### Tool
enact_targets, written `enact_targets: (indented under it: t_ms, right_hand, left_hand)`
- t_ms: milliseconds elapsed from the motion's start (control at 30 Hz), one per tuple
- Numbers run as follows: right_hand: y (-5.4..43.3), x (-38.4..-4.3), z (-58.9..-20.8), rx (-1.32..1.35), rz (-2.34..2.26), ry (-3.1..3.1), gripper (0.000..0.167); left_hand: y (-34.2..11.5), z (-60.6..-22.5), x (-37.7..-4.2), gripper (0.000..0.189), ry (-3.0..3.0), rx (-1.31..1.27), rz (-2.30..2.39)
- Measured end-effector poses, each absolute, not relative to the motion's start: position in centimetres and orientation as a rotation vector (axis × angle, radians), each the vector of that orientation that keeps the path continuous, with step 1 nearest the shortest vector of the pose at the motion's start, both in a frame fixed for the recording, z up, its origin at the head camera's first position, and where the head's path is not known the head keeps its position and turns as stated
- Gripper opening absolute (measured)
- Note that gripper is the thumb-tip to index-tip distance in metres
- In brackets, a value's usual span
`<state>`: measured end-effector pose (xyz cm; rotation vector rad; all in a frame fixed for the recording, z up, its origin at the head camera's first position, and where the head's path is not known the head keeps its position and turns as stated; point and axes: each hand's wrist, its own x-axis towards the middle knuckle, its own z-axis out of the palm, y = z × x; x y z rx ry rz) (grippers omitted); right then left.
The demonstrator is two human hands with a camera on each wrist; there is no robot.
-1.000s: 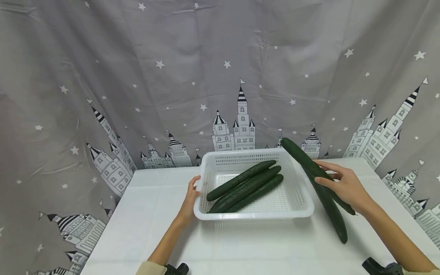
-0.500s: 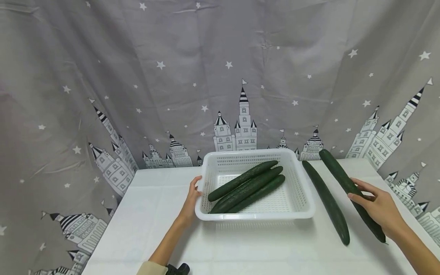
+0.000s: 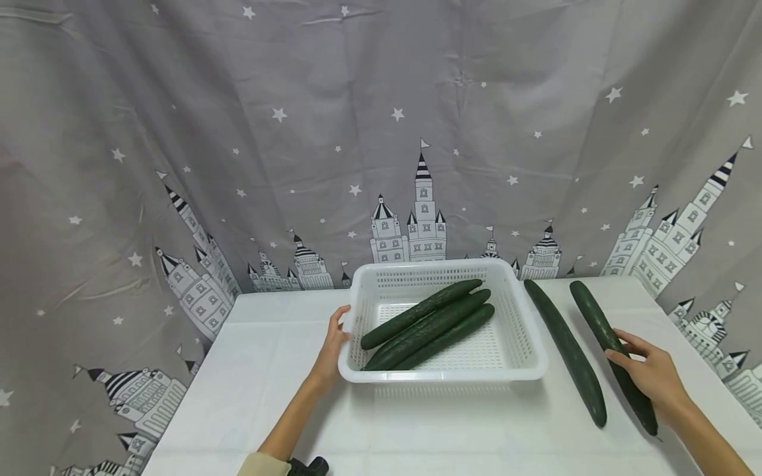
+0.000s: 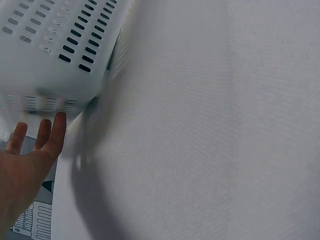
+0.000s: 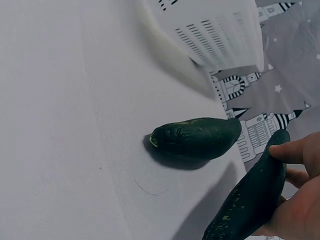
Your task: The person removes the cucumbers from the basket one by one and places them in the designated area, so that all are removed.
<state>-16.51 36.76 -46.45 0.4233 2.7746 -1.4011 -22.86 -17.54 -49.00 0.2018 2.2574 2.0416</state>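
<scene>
A white plastic basket [image 3: 443, 375] with slotted walls stands on the white-covered table, with several cucumbers [image 3: 434, 325] lying slantwise inside. My left hand [image 3: 329, 354] rests against its left wall; in the left wrist view, fairly straight fingers [image 4: 57, 135] reach the slotted side. To the right, one cucumber [image 3: 565, 350] lies on the table beside the basket. Farther right, my right hand [image 3: 655, 377] holds another cucumber [image 3: 639, 400] between thumb and fingers, roughly parallel to that one. In the right wrist view a shadow falls beside the held cucumber [image 5: 250, 200]; whether it touches the table I cannot tell.
A grey curtain [image 3: 297, 152] with stars and castles hangs behind the table and along its sides. White cloth [image 3: 250, 370] spreads left of and in front of the basket. The table's right edge runs close to my right hand.
My right hand has carried its cucumber right and down, away from the basket and off the other cucumber it overlapped in view. The left hand and basket stay nearly in place.
</scene>
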Motion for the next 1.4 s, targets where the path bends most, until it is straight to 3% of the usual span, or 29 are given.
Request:
enact_targets:
  t_ms: [600,1400]
  right_hand:
    - [35.4,-18.4,-48.6,0.433,-1.405,2.764,0.061]
    - [34.5,-20.0,-48.2,0.357,-1.261,2.772,0.059]
  left_hand:
    - [-17.7,-49.2,-22.9,0.063,2.269,0.211,2.031]
    - [-17.6,-49.0,-22.8,0.062,2.279,0.205,2.020]
